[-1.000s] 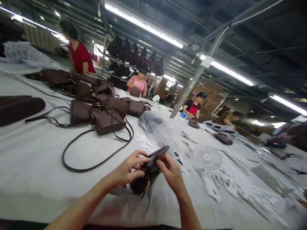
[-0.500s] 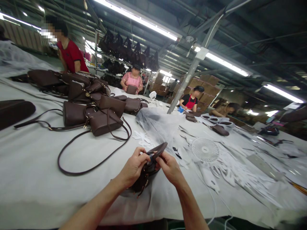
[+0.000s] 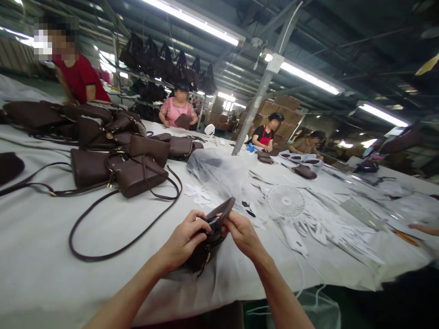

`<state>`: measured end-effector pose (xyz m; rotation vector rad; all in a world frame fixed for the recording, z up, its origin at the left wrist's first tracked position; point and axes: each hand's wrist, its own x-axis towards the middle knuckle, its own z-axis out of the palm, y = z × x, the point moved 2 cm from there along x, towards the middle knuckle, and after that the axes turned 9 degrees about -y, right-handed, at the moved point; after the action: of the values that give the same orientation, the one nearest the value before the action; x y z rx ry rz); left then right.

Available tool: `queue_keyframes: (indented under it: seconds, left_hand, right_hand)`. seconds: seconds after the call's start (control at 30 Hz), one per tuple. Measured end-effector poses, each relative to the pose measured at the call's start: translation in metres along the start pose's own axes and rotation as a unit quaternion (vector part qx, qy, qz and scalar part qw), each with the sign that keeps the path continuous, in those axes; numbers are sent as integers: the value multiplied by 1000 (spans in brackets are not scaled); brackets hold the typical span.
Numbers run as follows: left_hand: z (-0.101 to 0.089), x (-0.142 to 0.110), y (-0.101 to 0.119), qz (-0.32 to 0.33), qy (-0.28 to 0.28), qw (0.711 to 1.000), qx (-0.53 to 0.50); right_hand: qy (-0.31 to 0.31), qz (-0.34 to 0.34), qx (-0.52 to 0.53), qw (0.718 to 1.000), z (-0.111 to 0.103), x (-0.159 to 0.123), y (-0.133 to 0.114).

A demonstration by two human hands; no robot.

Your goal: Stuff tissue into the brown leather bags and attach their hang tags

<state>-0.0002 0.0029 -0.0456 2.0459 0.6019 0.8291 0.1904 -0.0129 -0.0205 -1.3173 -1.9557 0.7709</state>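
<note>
1. Head view: dark brown bag seen at 6 o'clock, on white table. Rim grasped by left hand; raised flap pinched by right hand.
2. Handling, judged: light, soft, easily creased. Best held by rim; metal trim avoided.

No text, label, brand, number or sign can be read. A small dark mark at the centre of the white fan is too tiny to make out, and the stacked cartons show no legible print.
</note>
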Motion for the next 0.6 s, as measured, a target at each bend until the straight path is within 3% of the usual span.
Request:
queue_keyframes:
  seconds: [0.13,0.23,0.33,0.43,0.6]
  left_hand:
    - [11,3,6,-24,41,998,42]
    - [13,4,4,-25,51,997,45]
    - [14,5,2,-9,43,998,37]
    - [22,6,4,6,26,999,43]
    - [39,8,11,0,37,996,86]
  right_hand:
    - [23,51,75,996,1,-3,5]
    - [26,42,69,996,-1,-8,-5]
    - [36,23,-4,999,-2,-12,-20]
    - [103,49,-72,991,0,-16,-29]
    - [159,58,-299,939,10,-21,-39]
